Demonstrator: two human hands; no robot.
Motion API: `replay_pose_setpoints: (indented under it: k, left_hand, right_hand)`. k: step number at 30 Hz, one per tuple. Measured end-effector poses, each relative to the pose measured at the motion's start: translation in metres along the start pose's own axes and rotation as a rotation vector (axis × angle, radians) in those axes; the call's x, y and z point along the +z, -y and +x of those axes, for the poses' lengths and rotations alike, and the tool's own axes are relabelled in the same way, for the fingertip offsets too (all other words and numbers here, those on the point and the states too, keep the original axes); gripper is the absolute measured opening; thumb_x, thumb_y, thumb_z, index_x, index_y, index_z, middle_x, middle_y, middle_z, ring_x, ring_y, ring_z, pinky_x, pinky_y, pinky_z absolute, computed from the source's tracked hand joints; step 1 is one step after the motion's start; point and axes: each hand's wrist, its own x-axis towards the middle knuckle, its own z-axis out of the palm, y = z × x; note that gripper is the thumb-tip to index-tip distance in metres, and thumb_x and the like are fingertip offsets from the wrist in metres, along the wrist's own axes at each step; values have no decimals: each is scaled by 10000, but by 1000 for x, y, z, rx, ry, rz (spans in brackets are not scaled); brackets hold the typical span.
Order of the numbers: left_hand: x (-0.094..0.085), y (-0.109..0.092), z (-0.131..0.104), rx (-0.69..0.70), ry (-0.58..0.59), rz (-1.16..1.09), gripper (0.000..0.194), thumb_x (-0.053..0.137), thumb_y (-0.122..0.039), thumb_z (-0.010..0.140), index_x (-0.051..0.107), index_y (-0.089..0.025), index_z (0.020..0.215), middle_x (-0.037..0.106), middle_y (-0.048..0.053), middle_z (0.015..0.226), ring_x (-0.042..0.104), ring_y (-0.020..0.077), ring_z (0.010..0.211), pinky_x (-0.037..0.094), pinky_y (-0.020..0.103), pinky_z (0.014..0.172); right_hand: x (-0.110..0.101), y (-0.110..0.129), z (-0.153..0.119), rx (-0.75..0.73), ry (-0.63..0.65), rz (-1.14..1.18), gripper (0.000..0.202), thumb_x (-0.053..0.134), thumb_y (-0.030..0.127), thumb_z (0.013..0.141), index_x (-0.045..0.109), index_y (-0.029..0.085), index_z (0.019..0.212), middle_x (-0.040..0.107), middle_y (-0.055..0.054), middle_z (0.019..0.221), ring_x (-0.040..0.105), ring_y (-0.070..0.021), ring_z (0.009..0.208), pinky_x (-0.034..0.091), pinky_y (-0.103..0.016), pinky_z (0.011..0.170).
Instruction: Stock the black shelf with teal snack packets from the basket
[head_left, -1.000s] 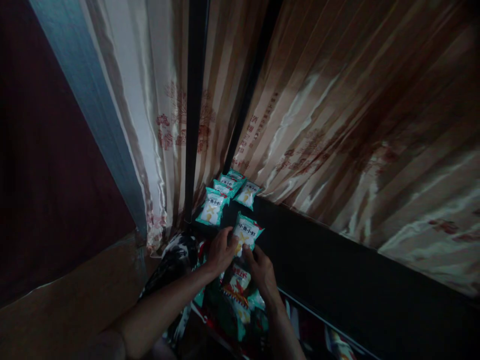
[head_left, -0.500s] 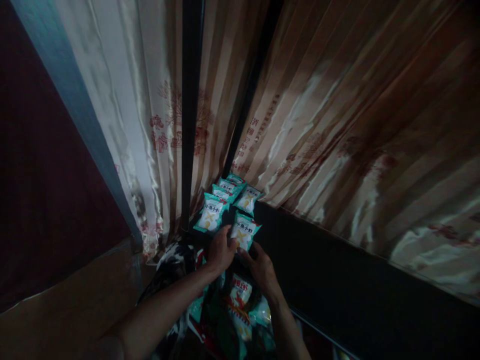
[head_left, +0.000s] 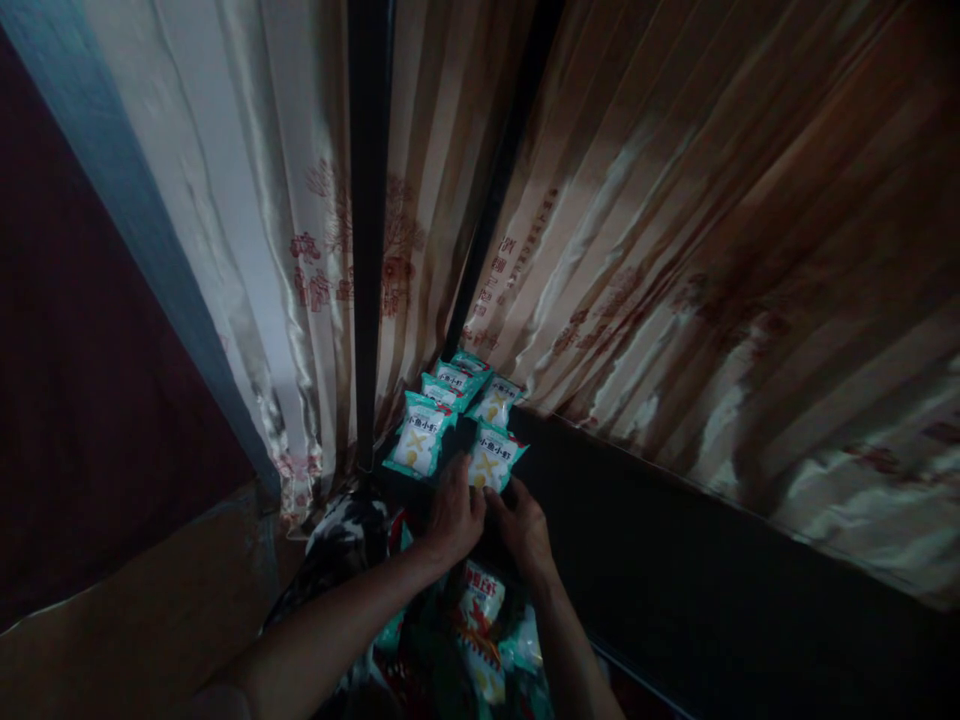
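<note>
- Left hand and right hand flank a packet; I can't tell whether either pinches it.
- Uneven pushing could skew it, I'd judge.

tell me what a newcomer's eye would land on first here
Likely the teal-and-white packet on the dark surface, with the left hand and right hand at its near end. Just beyond, similar packets sit grouped in the corner. Behind them, pale curtains with reddish prints fill much of the view.
</note>
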Motion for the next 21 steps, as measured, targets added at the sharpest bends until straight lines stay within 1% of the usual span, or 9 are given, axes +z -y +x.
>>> replay_pose_setpoints:
  k: [3, 6, 8, 13, 16, 21]
  left_hand:
    - [6, 1, -1, 25, 28, 12, 508, 341, -178, 876, 315, -87, 1376, 340, 181, 1453, 284, 245, 1371, 290, 463, 1121]
    - [8, -1, 0, 19, 64, 31, 518, 315, -162, 879, 306, -59, 1387, 294, 188, 1477, 236, 237, 1391, 257, 452, 1138]
    - [9, -2, 0, 6, 73, 33, 523, 316, -165, 881, 304, -62, 1394, 271, 181, 1490, 211, 236, 1399, 236, 451, 1146]
    - [15, -3, 3, -31, 78, 12, 538, 342, -146, 871, 307, -122, 1407, 217, 136, 1519, 167, 229, 1410, 210, 467, 1152]
    - [16, -4, 6, -29, 93, 8, 548, 349, -119, 856, 314, -112, 1403, 195, 129, 1526, 132, 233, 1416, 200, 468, 1155]
    - [14, -5, 15, -34, 117, 8, 570, 355, -86, 827, 326, -82, 1396, 181, 140, 1526, 139, 240, 1414, 211, 444, 1158]
  right_hand:
    - [1, -2, 7, -5, -8, -30, 452, 531, 478, 730, 631, 172, 1047, 693, -84, 879, 643, -223, 751, 474, -320, 679]
    - [1, -2, 13, -11, -1, -47, 445, 518, 465, 746, 622, 163, 1055, 690, -96, 911, 645, -228, 783, 474, -323, 700]
    - [1, -1, 16, -4, 13, -54, 449, 506, 459, 758, 614, 158, 1073, 689, -103, 928, 649, -232, 789, 474, -325, 701]
    - [2, 1, 27, -7, 1, -112, 454, 496, 445, 774, 600, 151, 1103, 686, -112, 945, 650, -231, 807, 475, -320, 701]
    - [4, 3, 34, -41, -12, -131, 440, 482, 436, 785, 597, 152, 1100, 683, -106, 949, 649, -224, 815, 475, -310, 707]
    - [7, 4, 45, -59, -14, -186, 451, 488, 420, 782, 602, 118, 1095, 677, -129, 961, 643, -225, 800, 471, -307, 697]
